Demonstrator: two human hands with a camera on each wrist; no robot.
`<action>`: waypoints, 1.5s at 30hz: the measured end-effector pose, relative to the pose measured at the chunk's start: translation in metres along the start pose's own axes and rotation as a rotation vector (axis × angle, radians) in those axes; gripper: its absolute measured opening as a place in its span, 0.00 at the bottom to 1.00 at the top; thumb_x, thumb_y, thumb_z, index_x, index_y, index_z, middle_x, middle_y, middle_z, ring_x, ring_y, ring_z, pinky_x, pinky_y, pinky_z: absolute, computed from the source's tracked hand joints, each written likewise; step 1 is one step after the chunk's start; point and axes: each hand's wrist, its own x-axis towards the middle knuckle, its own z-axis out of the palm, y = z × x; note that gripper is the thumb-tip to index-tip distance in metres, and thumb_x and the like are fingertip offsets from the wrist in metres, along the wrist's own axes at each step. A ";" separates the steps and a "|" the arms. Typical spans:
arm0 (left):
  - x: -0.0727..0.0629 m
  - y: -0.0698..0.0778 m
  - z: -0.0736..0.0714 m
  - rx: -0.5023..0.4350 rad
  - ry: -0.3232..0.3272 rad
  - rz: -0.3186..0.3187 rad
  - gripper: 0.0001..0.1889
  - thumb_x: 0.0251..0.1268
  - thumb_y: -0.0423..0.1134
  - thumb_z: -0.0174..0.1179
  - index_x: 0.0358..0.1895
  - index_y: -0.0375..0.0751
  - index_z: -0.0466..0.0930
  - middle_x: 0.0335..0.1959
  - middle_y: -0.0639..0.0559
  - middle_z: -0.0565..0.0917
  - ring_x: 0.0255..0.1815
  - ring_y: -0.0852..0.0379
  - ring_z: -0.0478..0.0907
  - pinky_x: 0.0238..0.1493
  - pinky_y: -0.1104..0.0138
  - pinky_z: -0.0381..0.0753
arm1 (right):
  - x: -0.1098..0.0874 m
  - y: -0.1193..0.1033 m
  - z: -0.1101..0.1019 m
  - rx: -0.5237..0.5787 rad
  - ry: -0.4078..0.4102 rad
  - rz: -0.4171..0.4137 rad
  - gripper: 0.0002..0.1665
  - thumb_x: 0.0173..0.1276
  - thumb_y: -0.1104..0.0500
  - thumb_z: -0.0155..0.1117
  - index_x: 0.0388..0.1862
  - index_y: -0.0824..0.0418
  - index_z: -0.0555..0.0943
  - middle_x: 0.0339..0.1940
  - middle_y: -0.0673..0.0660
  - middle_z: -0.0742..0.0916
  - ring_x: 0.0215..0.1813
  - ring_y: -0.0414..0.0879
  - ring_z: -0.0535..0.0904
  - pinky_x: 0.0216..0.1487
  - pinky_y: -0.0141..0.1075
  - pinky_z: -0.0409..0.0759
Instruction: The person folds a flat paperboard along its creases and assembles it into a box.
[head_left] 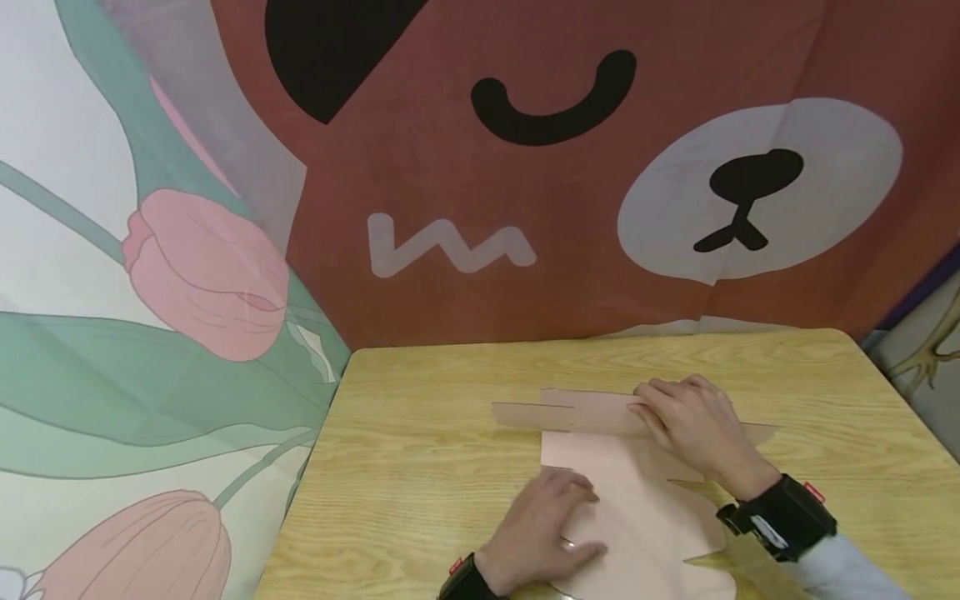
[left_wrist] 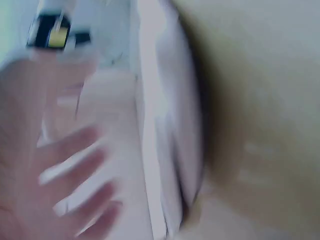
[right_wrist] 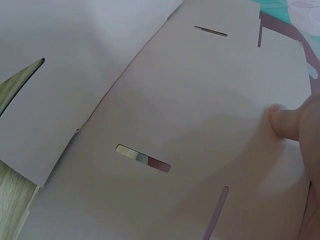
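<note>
A pale pinkish-beige die-cut cardboard piece (head_left: 637,517) lies on the table, with notched, rounded edges. Its far panel (head_left: 592,419) stands folded up, and slots (right_wrist: 143,158) cut through that panel show in the right wrist view. My right hand (head_left: 697,429) grips the raised panel near its right end, with the thumb (right_wrist: 286,122) flat against the near face. Over the left edge of the flat part, my left hand (head_left: 542,527) is spread with relaxed fingers. The left wrist view is blurred, but its loosely bent fingers (left_wrist: 82,172) appear beside the cardboard (left_wrist: 170,110), holding nothing.
The wood-grain table (head_left: 405,467) extends on both sides of the cardboard. A printed cloth (head_left: 480,308) with a brown bear face and tulips hangs behind the table and down its left side. Black camera bands (head_left: 787,517) sit on both wrists.
</note>
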 end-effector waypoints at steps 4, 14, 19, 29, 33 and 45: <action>0.019 -0.035 -0.017 -0.077 0.422 -0.229 0.33 0.52 0.51 0.73 0.61 0.45 0.72 0.64 0.49 0.70 0.64 0.54 0.64 0.60 0.60 0.72 | 0.001 0.000 -0.003 0.007 0.000 -0.005 0.11 0.59 0.49 0.72 0.33 0.50 0.79 0.20 0.47 0.82 0.23 0.42 0.77 0.43 0.49 0.80; 0.035 -0.080 -0.037 -0.125 0.526 -0.282 0.26 0.54 0.50 0.74 0.53 0.45 0.78 0.53 0.54 0.81 0.56 0.55 0.76 0.57 0.60 0.77 | 0.002 -0.003 -0.014 0.030 0.010 -0.029 0.10 0.59 0.50 0.72 0.34 0.50 0.80 0.21 0.45 0.82 0.22 0.40 0.75 0.42 0.48 0.80; 0.033 -0.081 -0.037 -0.175 0.501 -0.293 0.14 0.59 0.49 0.71 0.44 0.48 0.83 0.43 0.58 0.86 0.49 0.60 0.83 0.53 0.63 0.82 | 0.004 -0.004 -0.016 0.025 0.014 -0.024 0.10 0.59 0.50 0.72 0.33 0.50 0.80 0.21 0.45 0.81 0.22 0.40 0.74 0.42 0.48 0.80; 0.028 -0.077 -0.033 -0.170 0.535 -0.306 0.07 0.62 0.46 0.69 0.39 0.51 0.83 0.39 0.59 0.87 0.44 0.61 0.85 0.48 0.63 0.84 | 0.004 -0.007 -0.015 0.016 0.046 0.002 0.11 0.58 0.49 0.73 0.32 0.51 0.81 0.19 0.47 0.82 0.21 0.40 0.73 0.39 0.45 0.76; 0.027 -0.075 -0.033 -0.170 0.531 -0.316 0.07 0.63 0.46 0.68 0.39 0.51 0.83 0.39 0.58 0.87 0.43 0.60 0.85 0.48 0.63 0.84 | 0.004 -0.008 -0.015 0.012 0.053 0.010 0.11 0.58 0.49 0.73 0.32 0.51 0.81 0.20 0.48 0.83 0.22 0.41 0.74 0.39 0.44 0.75; 0.026 -0.070 -0.037 -0.144 0.545 -0.334 0.07 0.63 0.47 0.67 0.38 0.50 0.84 0.37 0.58 0.87 0.42 0.61 0.85 0.47 0.64 0.85 | 0.004 -0.008 -0.014 0.005 0.084 0.008 0.11 0.58 0.49 0.72 0.31 0.52 0.80 0.20 0.50 0.83 0.22 0.44 0.76 0.39 0.45 0.73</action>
